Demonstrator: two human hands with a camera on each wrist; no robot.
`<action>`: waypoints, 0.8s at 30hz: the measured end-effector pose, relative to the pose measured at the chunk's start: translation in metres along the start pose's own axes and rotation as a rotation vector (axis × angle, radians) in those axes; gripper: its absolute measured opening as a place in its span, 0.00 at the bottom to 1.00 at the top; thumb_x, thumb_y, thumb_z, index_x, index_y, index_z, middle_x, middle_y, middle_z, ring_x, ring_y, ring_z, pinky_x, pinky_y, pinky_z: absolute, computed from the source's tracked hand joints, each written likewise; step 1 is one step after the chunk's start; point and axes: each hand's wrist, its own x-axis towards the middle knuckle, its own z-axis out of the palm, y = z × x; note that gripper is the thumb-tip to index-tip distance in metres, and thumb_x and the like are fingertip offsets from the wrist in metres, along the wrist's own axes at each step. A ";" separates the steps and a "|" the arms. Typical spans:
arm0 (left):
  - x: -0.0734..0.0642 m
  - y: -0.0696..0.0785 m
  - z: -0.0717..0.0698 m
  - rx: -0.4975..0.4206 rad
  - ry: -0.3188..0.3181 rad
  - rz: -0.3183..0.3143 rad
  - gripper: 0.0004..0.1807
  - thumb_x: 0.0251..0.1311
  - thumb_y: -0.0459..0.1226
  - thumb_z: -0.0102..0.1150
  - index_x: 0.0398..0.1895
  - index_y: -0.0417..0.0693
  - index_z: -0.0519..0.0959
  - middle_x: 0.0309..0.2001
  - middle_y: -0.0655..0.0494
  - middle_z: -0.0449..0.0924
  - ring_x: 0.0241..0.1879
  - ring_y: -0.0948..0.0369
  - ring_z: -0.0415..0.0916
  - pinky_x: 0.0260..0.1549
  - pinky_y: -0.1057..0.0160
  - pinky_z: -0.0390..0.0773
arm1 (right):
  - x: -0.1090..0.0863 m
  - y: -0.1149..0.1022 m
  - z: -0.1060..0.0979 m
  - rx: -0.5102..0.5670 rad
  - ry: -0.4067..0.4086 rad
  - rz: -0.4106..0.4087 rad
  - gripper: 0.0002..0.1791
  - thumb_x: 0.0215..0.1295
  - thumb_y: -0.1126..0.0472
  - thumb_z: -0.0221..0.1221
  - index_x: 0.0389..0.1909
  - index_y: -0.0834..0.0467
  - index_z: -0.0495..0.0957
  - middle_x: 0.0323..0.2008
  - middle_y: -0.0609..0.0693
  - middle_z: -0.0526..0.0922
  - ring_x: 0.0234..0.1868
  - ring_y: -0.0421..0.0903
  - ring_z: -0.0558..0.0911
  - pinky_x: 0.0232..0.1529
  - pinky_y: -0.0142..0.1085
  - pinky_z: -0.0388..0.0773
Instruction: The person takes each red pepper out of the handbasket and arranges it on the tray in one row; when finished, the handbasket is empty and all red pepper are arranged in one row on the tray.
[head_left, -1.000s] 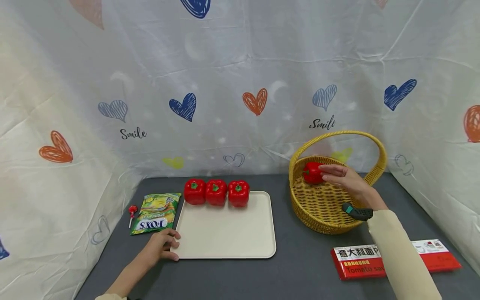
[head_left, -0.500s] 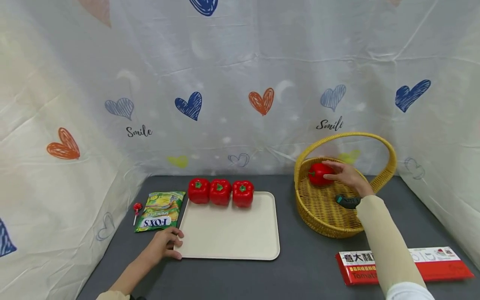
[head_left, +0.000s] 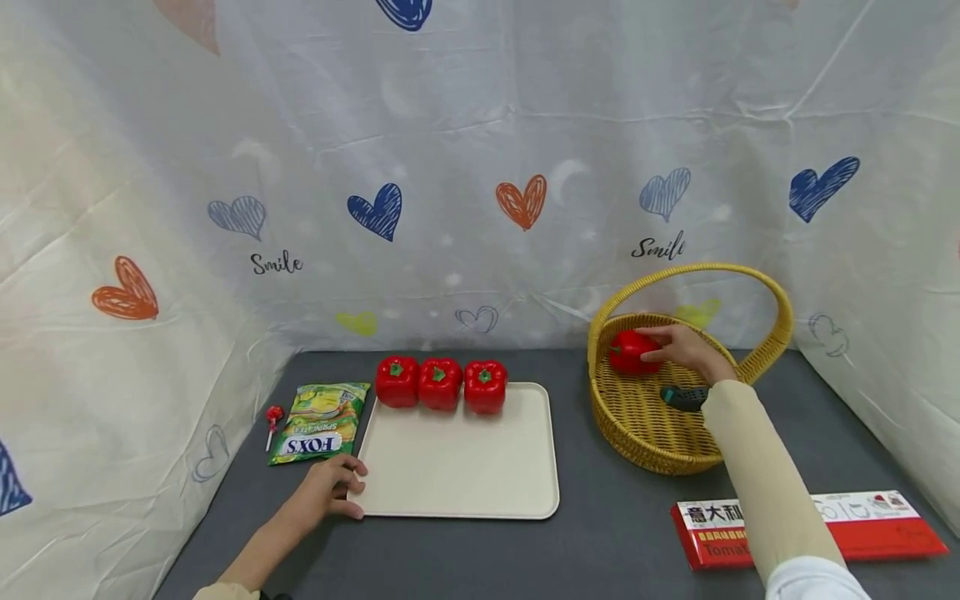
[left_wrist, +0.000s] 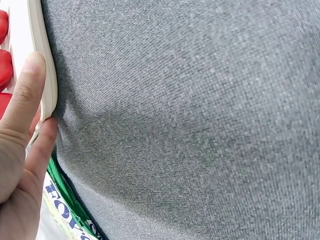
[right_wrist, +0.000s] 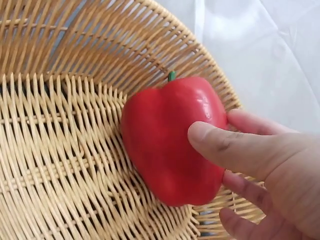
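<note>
A red bell pepper (head_left: pixel 632 352) lies on its side in the yellow wicker basket (head_left: pixel 645 454), against the far left part of its wall. My right hand (head_left: pixel 686 350) reaches under the basket's handle and holds this pepper. In the right wrist view, the thumb presses the pepper's (right_wrist: pixel 170 145) upper side while other fingers sit along its far side. At the near left corner of a cream tray (head_left: pixel 465 475), my left hand (head_left: pixel 326 487) grips the rim between thumb and fingers. Three more red bell peppers (head_left: pixel 440 384) stand in a row along the tray's far edge.
A green FOX'S candy bag (head_left: pixel 321 421) lies left of the tray, with a red lollipop (head_left: pixel 274 417) beside it. A red-and-white pasta box (head_left: pixel 877 533) lies in front of the basket, partly behind my right sleeve. A white curtain (head_left: pixel 450 275) hangs behind the grey table.
My right hand has closed in on the pepper in the basket and now holds it; the pepper has shifted slightly. My left hand stays at the tray corner. The head view has moved a little.
</note>
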 end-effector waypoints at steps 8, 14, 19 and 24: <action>-0.001 0.003 -0.002 -0.035 -0.013 -0.027 0.14 0.32 0.28 0.79 0.22 0.38 0.80 0.40 0.48 0.75 0.34 0.67 0.70 0.29 0.66 0.74 | 0.006 -0.006 0.007 0.019 0.015 -0.009 0.33 0.61 0.55 0.65 0.62 0.68 0.68 0.59 0.69 0.71 0.57 0.63 0.71 0.54 0.50 0.70; 0.001 0.003 -0.002 0.019 0.002 0.016 0.14 0.31 0.29 0.79 0.21 0.40 0.80 0.39 0.49 0.75 0.34 0.67 0.70 0.29 0.66 0.75 | 0.003 -0.004 0.005 0.062 -0.031 -0.007 0.38 0.61 0.59 0.64 0.68 0.68 0.60 0.64 0.71 0.63 0.49 0.60 0.71 0.39 0.40 0.73; 0.001 0.000 -0.002 0.013 -0.008 -0.001 0.14 0.32 0.30 0.79 0.22 0.40 0.81 0.40 0.49 0.75 0.34 0.66 0.70 0.29 0.66 0.75 | 0.000 0.000 0.007 0.137 -0.066 0.003 0.37 0.63 0.61 0.62 0.69 0.69 0.57 0.64 0.72 0.61 0.56 0.63 0.69 0.46 0.44 0.75; 0.001 -0.001 -0.001 0.009 -0.011 -0.008 0.14 0.31 0.30 0.79 0.22 0.40 0.81 0.40 0.49 0.75 0.35 0.64 0.71 0.30 0.65 0.76 | -0.004 0.007 0.010 0.194 -0.064 -0.025 0.38 0.63 0.61 0.61 0.68 0.70 0.55 0.66 0.73 0.56 0.61 0.66 0.66 0.53 0.50 0.72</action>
